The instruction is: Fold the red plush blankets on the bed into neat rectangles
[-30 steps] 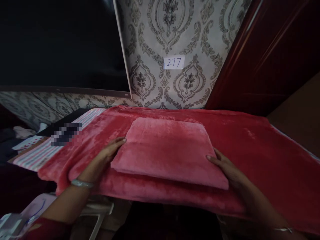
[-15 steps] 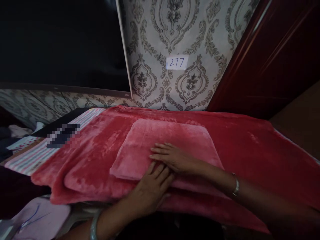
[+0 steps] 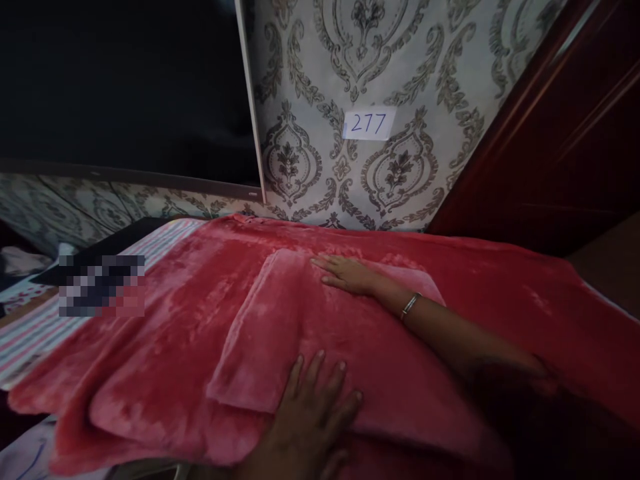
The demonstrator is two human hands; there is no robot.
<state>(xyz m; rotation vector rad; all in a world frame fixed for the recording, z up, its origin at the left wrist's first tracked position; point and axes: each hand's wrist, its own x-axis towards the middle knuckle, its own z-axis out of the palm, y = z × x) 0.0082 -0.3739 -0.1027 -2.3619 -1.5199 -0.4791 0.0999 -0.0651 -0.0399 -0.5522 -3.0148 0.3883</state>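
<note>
Folded cloth (image 3: 265, 340) lies beneath left hand (image 3: 314, 415) and right hand (image 3: 346, 274); fingers spread, apparently gripping nothing.

Bare right hand (image 3: 345, 273) has shifted toward far edge of folded rectangular pink plush cloth (image 3: 345, 327), apart from bare left hand (image 3: 315, 410).

Left grip (image 3: 315, 410) and right grip (image 3: 347, 273) touch folded fabric (image 3: 350, 337) (pink).

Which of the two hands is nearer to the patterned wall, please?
The right hand: it rests toward the far edge of the folded cloth, while the left hand is by the near edge.
</note>
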